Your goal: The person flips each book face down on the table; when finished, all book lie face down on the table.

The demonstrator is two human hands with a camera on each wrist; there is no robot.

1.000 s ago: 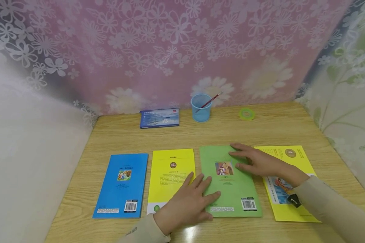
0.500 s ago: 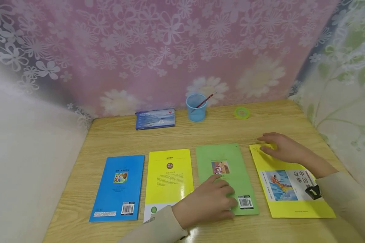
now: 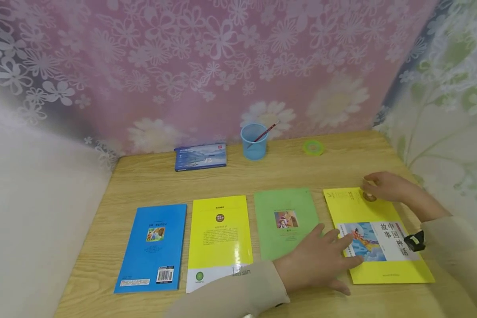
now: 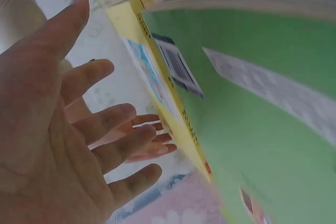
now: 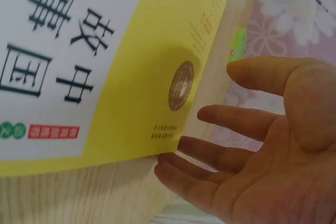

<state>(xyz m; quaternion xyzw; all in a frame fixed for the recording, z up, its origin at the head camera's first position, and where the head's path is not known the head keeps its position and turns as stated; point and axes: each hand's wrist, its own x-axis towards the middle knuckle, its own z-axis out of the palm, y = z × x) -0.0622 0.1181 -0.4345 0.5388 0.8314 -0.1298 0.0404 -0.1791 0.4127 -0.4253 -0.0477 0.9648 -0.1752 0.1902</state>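
Observation:
Several books lie in a row on the wooden table. My left hand (image 3: 318,260), fingers spread, is over the lower right of the green book (image 3: 284,205). Its fingertips reach the left edge of the right-hand yellow book (image 3: 389,274), which bears a picture and large characters; whether they touch it I cannot tell. At that yellow book's upper right corner is my right hand (image 3: 393,190). Its fingers are loosely bent, with nothing between them in the right wrist view. Further left lie another yellow book (image 3: 218,238) and a blue book (image 3: 153,251).
Along the back of the table (image 3: 163,183) stand a flat blue box (image 3: 201,157) and a blue mesh cup (image 3: 254,143) with a red pencil (image 3: 266,132) in it. A green ring-shaped item (image 3: 313,148) lies right of the cup. Flowered curtains hang behind and beside.
My left hand has moved right, from between the left yellow and green books towards the right-hand yellow book. My right hand has left the green book for that yellow book's far right corner.

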